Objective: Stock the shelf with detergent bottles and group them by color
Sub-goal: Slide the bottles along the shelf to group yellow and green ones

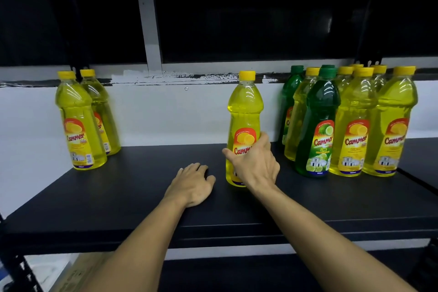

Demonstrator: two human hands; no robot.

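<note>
Yellow bottle (245, 111) upright inside right hand's (257, 166) grip.

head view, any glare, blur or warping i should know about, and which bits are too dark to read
Head view: small glare streaks on the bottle shoulders, as on the held yellow bottle; wide-angle bending tilts the bottles at both sides, like the left yellow pair; the space above the shelf is almost black; labels stay sharp.
</note>
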